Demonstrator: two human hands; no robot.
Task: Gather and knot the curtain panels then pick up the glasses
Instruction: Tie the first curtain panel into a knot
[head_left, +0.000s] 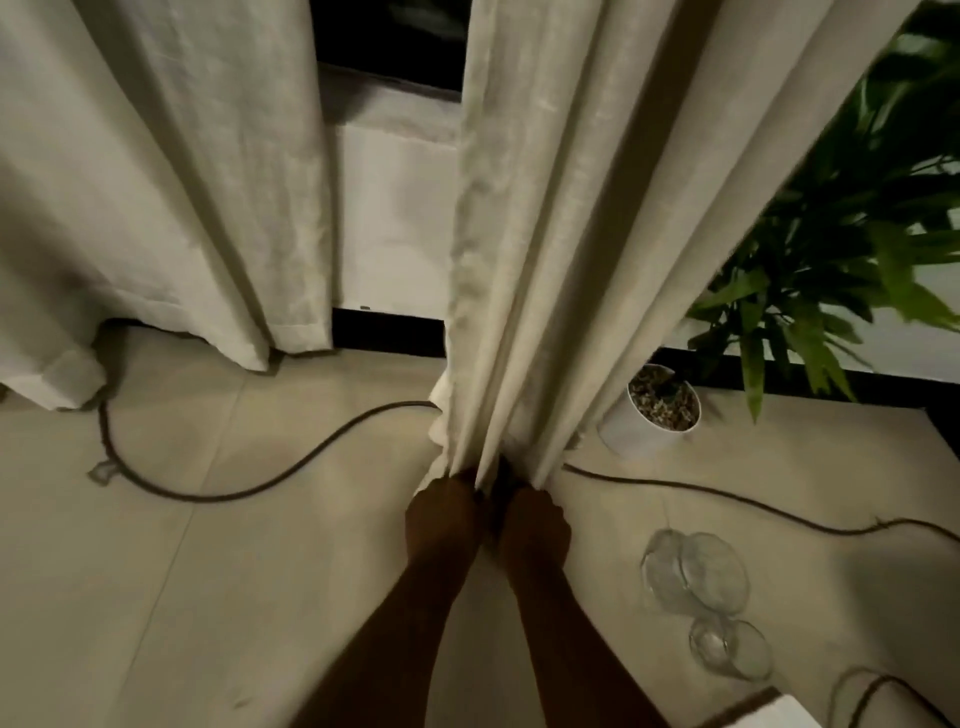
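Note:
A cream curtain panel hangs in the middle and is bunched into folds at its lower end. My left hand and my right hand sit side by side there, both gripping the gathered folds near the floor. A second cream curtain panel hangs loose at the left. Clear glasses stand on the floor to the right of my right arm, with a smaller clear glass just in front of them.
A white pot with a green plant stands at the right, close behind the gathered curtain. A dark cable snakes across the tiled floor on both sides. A white wall panel shows between the curtains.

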